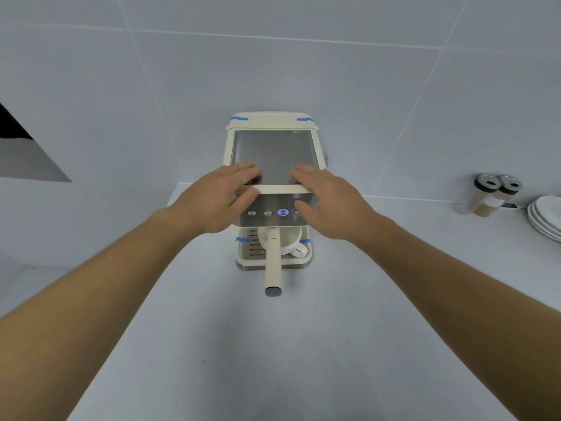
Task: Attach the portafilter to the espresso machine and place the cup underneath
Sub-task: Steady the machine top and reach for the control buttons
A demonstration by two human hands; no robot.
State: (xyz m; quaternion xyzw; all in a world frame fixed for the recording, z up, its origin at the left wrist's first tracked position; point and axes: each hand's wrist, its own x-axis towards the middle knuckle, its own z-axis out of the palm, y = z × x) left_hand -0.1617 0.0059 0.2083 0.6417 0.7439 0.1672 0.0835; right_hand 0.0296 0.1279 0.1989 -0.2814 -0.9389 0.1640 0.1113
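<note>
A cream espresso machine [273, 147] with a metal top stands on the white counter against the tiled wall. One button [283, 212] on its steel front panel glows blue. The portafilter sits under the panel, its cream handle [273, 265] pointing straight toward me. A white cup [288, 238] stands on the drip tray [273, 262] beneath it, handle to the right. My left hand [221, 199] and my right hand [321, 202] are spread flat over the machine's front top edge, fingers apart, holding nothing.
Two spice jars [488, 196] with dark lids and a stack of white plates [546, 217] stand at the right by the wall. A dark opening [18, 141] shows at the far left. Blue tape marks the machine's corners.
</note>
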